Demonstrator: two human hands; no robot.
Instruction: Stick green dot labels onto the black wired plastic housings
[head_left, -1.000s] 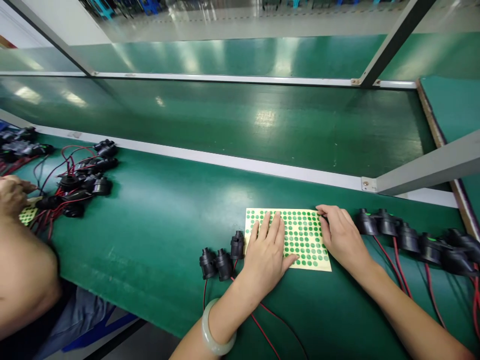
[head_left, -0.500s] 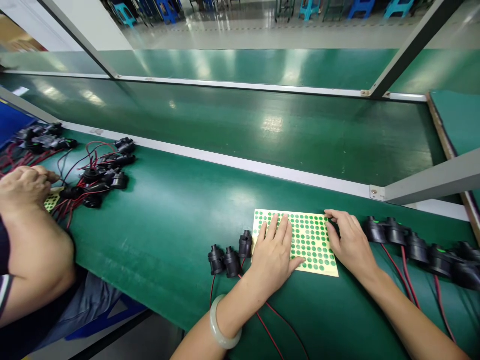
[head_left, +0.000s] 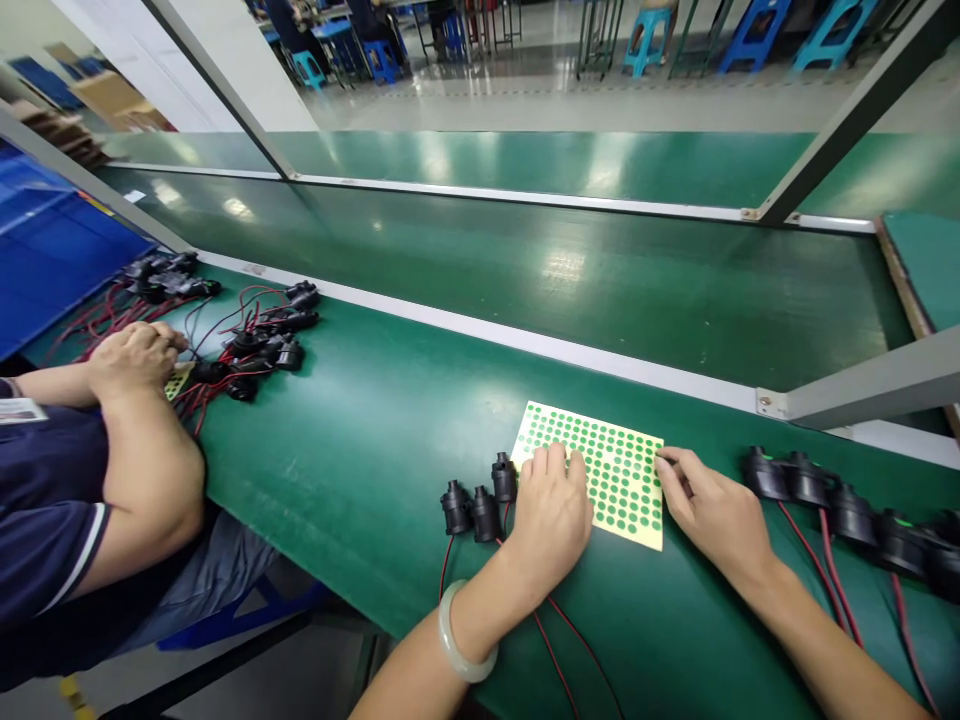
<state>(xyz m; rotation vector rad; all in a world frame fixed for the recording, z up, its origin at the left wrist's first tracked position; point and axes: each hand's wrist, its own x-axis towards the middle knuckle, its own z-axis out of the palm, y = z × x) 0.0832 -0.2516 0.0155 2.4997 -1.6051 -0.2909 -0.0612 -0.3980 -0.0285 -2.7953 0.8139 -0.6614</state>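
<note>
A pale yellow sticker sheet (head_left: 626,480) with rows of green dots lies on the green table, slightly skewed. My left hand (head_left: 553,510), a pale bangle (head_left: 454,635) on its wrist, rests over the sheet's lower left part with bent fingers; its thumb is hidden. My right hand (head_left: 712,505) pinches the sheet's right edge near the upper corner between thumb and fingers. Just left of my left hand stand three black cylindrical sockets (head_left: 485,512) with red and black wires.
To the right, a row of black sockets (head_left: 851,515) with red wires runs along the table. A co-worker's hand (head_left: 135,360) is at the left by a pile of wired black parts (head_left: 259,350). A blue bin (head_left: 60,245) and grey frame posts (head_left: 862,370) border the table.
The sheet has turned clockwise a little. My left hand's fingers, spread flat before, are now curled, and its thumb has gone out of sight. The view has shifted left.
</note>
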